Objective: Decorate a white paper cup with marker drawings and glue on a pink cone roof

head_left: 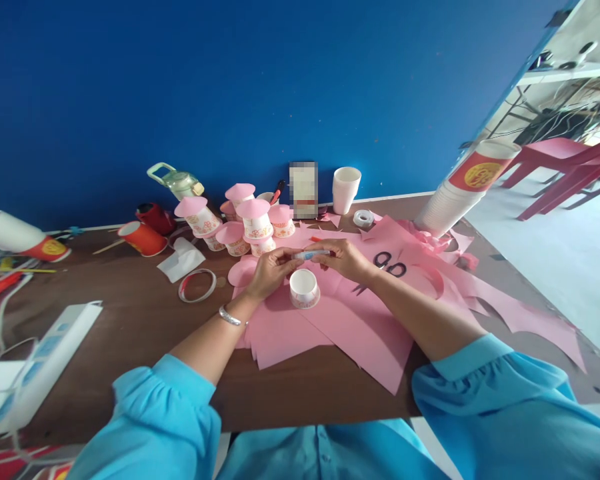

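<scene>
Between both hands is a small white and blue tube [310, 255], held level above the pink paper. My left hand [275, 270] pinches its left end, and my right hand [347, 259] grips its right end. Just below them a paper cup [304, 288] with a printed pattern stands mouth up on pink paper sheets [290, 337]. Black-handled scissors [390, 265] lie on the paper beside my right wrist. Left of my left hand is a pink paper disc [243, 272]. Several patterned cups with pink cone tops [254, 220] stand behind it.
A tape roll [197, 285] and crumpled tissue [181, 260] lie at left, near a red cup [143, 239] and a power strip [45, 367]. White cups [347, 190] stand by the blue wall. A tall cup stack [460, 193] leans at right, near pink scraps.
</scene>
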{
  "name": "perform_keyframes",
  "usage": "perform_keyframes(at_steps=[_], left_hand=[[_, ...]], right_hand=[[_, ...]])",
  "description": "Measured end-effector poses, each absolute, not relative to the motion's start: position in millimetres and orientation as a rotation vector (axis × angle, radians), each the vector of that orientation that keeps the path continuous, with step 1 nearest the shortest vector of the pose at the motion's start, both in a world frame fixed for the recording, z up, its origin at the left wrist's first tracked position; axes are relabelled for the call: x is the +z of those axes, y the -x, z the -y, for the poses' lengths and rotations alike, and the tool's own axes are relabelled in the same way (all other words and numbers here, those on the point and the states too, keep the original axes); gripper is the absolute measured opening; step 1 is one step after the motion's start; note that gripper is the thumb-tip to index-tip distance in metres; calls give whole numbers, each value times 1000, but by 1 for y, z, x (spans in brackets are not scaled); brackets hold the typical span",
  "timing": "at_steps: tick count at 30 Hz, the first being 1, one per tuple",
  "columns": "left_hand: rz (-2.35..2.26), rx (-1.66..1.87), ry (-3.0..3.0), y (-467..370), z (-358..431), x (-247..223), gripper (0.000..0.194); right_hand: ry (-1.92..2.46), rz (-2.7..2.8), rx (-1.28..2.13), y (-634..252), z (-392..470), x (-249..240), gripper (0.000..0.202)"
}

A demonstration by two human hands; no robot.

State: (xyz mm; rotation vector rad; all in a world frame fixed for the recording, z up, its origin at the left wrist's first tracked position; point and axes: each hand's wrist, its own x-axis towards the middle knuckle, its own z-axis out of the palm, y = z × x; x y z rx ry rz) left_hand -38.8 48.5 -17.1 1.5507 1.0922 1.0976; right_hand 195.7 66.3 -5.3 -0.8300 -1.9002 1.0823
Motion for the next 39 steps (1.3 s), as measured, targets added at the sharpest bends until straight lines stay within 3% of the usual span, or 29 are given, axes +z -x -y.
perform_keyframes(at_steps=[9, 17, 27, 30, 35, 39], left_hand=[[-1014, 1091, -1514, 33, -43, -11, 48], [-1052, 1130, -1632, 35, -44, -18, 46], [-981, 1059, -1465, 31, -44, -15, 48], [-970, 1055, -1446, 33, -44, -18, 48], [-1002, 1132, -1529, 34, -45, -20, 50], [-974, 1086, -1487, 33, -46, -19, 48]], right_hand=[[714, 2078, 651, -201, -67, 7, 25], [956, 1866, 1121, -189, -62, -1, 42], [714, 1995, 653, -195, -66, 1, 28], [721, 1934, 751, -192, -66, -5, 32], [907, 1826, 1221, -190, -66, -9, 53], [879, 1844, 1024, -194, -67, -4, 46]])
